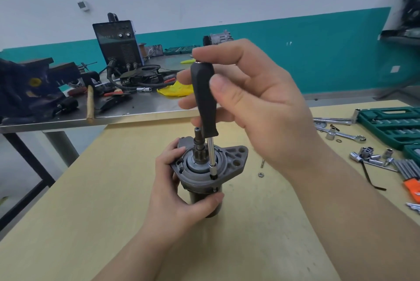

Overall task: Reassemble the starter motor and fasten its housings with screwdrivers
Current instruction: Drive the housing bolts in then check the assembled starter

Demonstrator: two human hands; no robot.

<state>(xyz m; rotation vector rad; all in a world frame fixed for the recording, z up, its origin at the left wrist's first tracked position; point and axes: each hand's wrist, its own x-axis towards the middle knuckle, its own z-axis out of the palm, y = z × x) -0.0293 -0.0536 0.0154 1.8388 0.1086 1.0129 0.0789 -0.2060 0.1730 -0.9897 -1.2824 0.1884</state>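
The right hand [254, 103] curls its fingers around the black screwdriver [204, 103], tip seated on the housing at 5 o'clock of the pinion shaft. The left hand [179, 192] grips the upright starter motor [211, 167] standing on the wooden table [91, 189]; loose sockets [372, 157] and a nut [260, 174] lie at 3 o'clock.

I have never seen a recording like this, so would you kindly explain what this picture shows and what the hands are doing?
This is one view from a camera worn on a person's head, looking down at their bare hands. The left hand grips a starter motor standing upright on a wooden table. The right hand holds a black-handled screwdriver upright, its tip set on the motor's housing flange. To the right lie sockets, wrenches and a green tool case. Behind stands a metal bench with a vise.
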